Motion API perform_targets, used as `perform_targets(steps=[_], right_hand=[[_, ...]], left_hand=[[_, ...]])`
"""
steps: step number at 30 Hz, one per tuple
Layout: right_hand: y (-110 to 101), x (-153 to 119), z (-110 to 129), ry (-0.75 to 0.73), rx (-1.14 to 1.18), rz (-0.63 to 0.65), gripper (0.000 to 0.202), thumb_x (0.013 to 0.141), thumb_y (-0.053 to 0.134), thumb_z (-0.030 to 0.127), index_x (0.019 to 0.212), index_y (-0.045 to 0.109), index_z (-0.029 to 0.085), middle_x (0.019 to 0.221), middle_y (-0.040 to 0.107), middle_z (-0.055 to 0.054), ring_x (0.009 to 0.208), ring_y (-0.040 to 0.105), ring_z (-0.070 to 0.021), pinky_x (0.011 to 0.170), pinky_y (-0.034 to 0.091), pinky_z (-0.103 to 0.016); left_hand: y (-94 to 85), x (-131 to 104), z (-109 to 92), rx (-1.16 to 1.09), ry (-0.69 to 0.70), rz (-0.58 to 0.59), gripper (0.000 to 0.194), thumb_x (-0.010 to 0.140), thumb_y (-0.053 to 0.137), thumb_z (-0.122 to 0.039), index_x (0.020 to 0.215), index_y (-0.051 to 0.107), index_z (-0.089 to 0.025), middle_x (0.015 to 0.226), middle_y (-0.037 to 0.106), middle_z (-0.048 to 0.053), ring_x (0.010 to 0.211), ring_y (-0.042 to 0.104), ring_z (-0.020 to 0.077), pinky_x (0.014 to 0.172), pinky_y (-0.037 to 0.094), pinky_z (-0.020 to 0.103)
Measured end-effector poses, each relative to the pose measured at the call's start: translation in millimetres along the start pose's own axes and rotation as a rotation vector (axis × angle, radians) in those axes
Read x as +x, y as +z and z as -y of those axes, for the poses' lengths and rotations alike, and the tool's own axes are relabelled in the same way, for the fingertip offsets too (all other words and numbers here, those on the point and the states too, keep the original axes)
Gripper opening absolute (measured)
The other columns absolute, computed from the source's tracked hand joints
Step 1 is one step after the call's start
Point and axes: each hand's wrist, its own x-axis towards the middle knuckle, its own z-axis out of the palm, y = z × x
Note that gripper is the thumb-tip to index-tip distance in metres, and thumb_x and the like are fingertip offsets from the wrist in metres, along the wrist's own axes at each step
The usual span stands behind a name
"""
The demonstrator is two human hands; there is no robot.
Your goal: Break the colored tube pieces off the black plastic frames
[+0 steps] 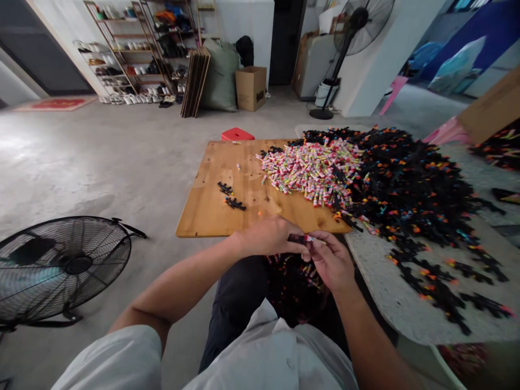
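Note:
My left hand [277, 234] and my right hand [332, 262] meet just off the table's front edge. My left fingers are closed around a dark piece, probably a black toy gun, mostly hidden by the hand. Between my right thumb and fingers is a small white and red candy tube [310, 238], held against that dark piece. Beyond my hands, two black toy guns [234, 203] lie on the wooden table [203, 208]. A heap of candy tubes [312, 168] covers its right part. Below my hands, more toy guns and tubes fill a container [298, 290] between my legs.
A large pile of black toy guns [410, 179] spreads over the grey stone table [385, 292] on the right. On the floor at left stands a black fan [77, 265]. A red stool [238, 134] sits behind the wooden table, with a cardboard box [251, 89] farther back.

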Motion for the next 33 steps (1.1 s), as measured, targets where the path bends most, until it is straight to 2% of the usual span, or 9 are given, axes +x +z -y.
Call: perform_targets(steps=[8,11,16,20,26,29,33], right_hand=[[-4,-3,-8,-0.029,-0.141,0.044,0.027,0.091,0.076,0.046,0.108,0.074,0.025,0.08,0.072,-0.002,0.066,0.067,-0.0183,0.064,0.059,-0.033],[-7,-2,-8,-0.026,-0.218,0.027,0.03,0.091,0.076,0.047,0.109,0.074,0.023,0.079,0.072,-0.003,0.064,0.068,-0.0185,0.064,0.059,-0.034],[-5,0,-8,-0.029,-0.23,-0.012,0.032,0.091,0.076,0.048,0.109,0.074,0.022,0.077,0.072,-0.003,0.062,0.067,-0.0187,0.061,0.058,-0.033],[-5,-3,-1,-0.065,-0.295,0.053,0.029,0.093,0.073,0.048,0.108,0.074,0.023,0.076,0.072,-0.003,0.063,0.067,-0.0187,0.064,0.058,-0.033],[-6,-9,22,-0.127,-0.524,0.191,0.028,0.099,0.065,0.046,0.112,0.074,0.024,0.074,0.073,-0.002,0.069,0.07,-0.0206,0.07,0.057,-0.032],[-7,-9,29,-0.119,-0.557,0.269,0.029,0.1,0.063,0.046,0.112,0.073,0.023,0.074,0.073,-0.002,0.07,0.07,-0.02,0.071,0.057,-0.031],[-13,-7,18,-0.037,-0.477,0.293,0.03,0.101,0.061,0.046,0.113,0.071,0.02,0.073,0.071,-0.001,0.065,0.068,-0.0177,0.064,0.053,-0.029]], left_hand=[[-6.4,-2,-2,0.069,-0.002,0.048,0.031,0.094,0.073,-0.048,0.09,0.078,-0.018,0.078,0.074,0.002,0.07,0.067,0.0137,0.062,0.04,0.021],[-6.1,-1,-1,0.085,-0.004,0.054,0.029,0.094,0.073,-0.046,0.092,0.079,-0.018,0.079,0.075,0.003,0.071,0.067,0.0138,0.062,0.04,0.021],[-5.1,2,-2,0.102,-0.031,0.061,0.035,0.092,0.074,-0.052,0.091,0.079,-0.017,0.077,0.074,0.003,0.068,0.066,0.0134,0.06,0.037,0.022],[-6.1,2,-2,0.067,-0.01,0.076,0.031,0.09,0.077,-0.049,0.09,0.08,-0.018,0.073,0.073,0.0,0.066,0.064,0.012,0.061,0.036,0.021],[-7.3,3,12,-0.118,0.071,0.132,0.028,0.094,0.072,-0.041,0.092,0.078,-0.014,0.071,0.069,-0.001,0.063,0.06,0.0088,0.059,0.037,0.018],[-4.6,4,21,-0.19,0.087,0.146,0.03,0.094,0.072,-0.042,0.095,0.079,-0.013,0.07,0.067,-0.001,0.063,0.058,0.0087,0.059,0.037,0.018],[17.2,6,34,-0.344,0.016,0.195,0.042,0.096,0.067,-0.051,0.102,0.078,-0.011,0.076,0.069,0.001,0.067,0.058,0.0105,0.061,0.04,0.019]])
